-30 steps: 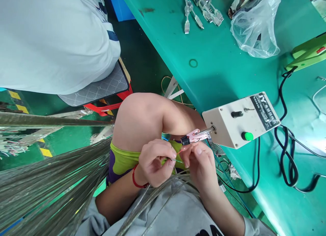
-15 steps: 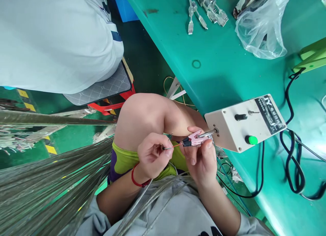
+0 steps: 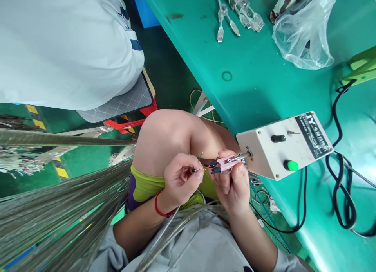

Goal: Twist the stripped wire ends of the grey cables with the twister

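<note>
Past the edge of the green counter [image 3: 249, 99], I see the pink clip [image 3: 223, 162] on the metal rod [image 3: 240, 157] that juts from the white box [image 3: 280, 146]. Half a second ago its black tips [image 3: 216, 170] sat close together; now I have them parted, with the red wire [image 3: 207, 166] reaching into their gap. Whether it touches either tip I cannot tell. A second ago my right hand [image 3: 233, 186] was below the clip at the wire; now it wraps the clip, thumb on the near side, fingers behind and under, pinching its body. My left hand [image 3: 182, 180] has edged nearer to the clip. Its thumb and index finger are pressed together on the stripped-back wires, the red one running right, a dark wire [image 3: 201, 157] poking up past the fingertips. That wrist, with the red bracelet [image 3: 160, 205], is bent inward; both forearms rise from the lower corners, so the hands nearly meet over the lap.
</note>
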{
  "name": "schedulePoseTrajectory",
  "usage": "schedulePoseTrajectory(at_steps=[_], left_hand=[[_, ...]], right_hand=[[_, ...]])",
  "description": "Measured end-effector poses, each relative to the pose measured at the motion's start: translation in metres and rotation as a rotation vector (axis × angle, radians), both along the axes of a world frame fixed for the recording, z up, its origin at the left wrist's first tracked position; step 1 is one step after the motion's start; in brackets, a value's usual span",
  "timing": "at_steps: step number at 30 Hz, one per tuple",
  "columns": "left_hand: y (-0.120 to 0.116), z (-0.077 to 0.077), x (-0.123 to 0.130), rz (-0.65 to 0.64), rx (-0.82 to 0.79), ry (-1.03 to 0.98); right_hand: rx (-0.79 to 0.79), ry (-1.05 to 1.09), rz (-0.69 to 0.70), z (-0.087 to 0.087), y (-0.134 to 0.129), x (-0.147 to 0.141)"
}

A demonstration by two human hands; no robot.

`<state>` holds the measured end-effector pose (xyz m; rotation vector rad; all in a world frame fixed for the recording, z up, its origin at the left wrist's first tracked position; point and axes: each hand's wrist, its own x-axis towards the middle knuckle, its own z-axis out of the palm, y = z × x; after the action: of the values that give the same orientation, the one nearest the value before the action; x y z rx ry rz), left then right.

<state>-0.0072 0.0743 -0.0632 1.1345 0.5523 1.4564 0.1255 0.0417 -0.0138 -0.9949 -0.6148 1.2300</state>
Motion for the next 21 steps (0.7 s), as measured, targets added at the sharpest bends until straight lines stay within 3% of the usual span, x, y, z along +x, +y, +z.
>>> schedulePoseTrajectory(at_steps=[8,14,17,21], left_hand=[[0.0,-0.001,0.0,0.044,0.012,0.13],[0.005,0.008,-0.001,0.123,0.108,0.162],[0.008,0.012,-0.001,0.129,0.133,0.162],[0.008,0.012,0.0,0.154,0.128,0.155]], right_hand=[[0.011,0.028,0.056,0.0,-0.004,0.003],[-0.081,-0.041,0.079,-0.005,-0.008,0.007],[-0.046,-0.229,0.083,-0.003,-0.021,0.015],[0.046,-0.653,0.082,0.014,-0.06,0.041]])
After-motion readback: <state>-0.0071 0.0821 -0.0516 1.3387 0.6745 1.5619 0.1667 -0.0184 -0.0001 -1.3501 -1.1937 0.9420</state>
